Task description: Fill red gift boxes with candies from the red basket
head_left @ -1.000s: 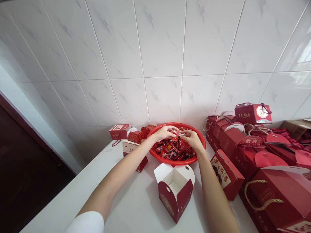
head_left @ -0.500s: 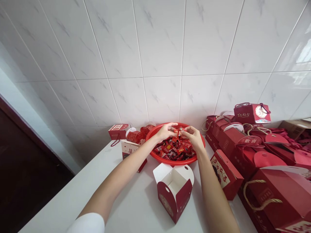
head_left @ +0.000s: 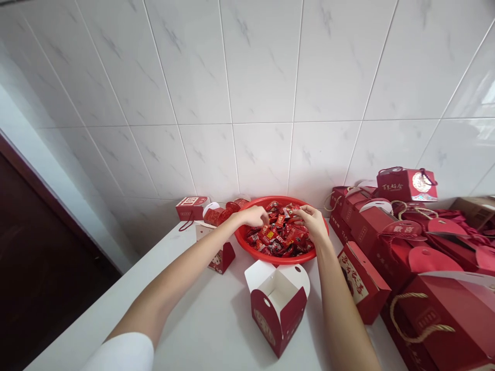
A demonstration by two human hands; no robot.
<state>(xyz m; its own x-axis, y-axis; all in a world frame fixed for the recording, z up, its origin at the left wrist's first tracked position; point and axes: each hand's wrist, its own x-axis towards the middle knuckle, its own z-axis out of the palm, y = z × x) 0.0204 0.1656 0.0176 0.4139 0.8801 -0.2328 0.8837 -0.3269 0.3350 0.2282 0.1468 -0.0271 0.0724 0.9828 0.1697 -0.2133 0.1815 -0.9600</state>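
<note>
open box (head_left: 279, 309) before basket (head_left: 320, 248), candies (head_left: 276, 238) in basket.

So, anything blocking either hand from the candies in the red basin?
Nothing visible. Left hand and right hand are both over the red basin, at the candies; the open box sits in front of it, blocking neither.

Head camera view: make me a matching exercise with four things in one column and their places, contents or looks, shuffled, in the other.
Things
1. Red basin
2. Open box
3. Left hand
4. Tiled wall

Places, contents or looks
A. Pale, with grey streaks
B. At the left side of the basin's opening
C. Full of small wrapped packets
D. On the white table, flaps up, white inside

Right pairs: 1-C, 2-D, 3-B, 4-A
</note>
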